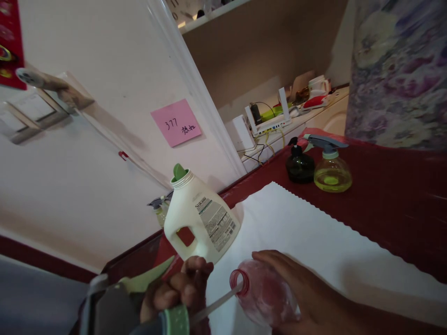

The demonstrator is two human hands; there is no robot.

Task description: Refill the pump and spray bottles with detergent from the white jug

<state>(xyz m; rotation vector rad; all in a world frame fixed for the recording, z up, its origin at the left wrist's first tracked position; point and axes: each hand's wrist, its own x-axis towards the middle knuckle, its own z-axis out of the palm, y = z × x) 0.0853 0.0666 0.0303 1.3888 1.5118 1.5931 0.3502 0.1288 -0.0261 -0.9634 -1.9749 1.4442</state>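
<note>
My left hand [179,288] is closed around a grey and green trigger spray head [113,307] at the bottom left. From its green collar [177,321] runs a pale dip tube [220,304], with its end at the open mouth of a clear pinkish spray bottle [267,295]. That bottle lies tilted, mouth toward the left, and my right hand [307,293] grips it from the right side. Just beyond my left hand stands a large cream detergent jug [188,209], uncapped, with a green spout inside its neck.
A white cloth [300,223] covers part of the red tabletop [384,186]. Toward the back stand a dark pump bottle [299,166] and a spray bottle of yellow liquid [332,174]. Another sprayer [160,211] is partly behind the jug. A router [270,125] sits on the shelf.
</note>
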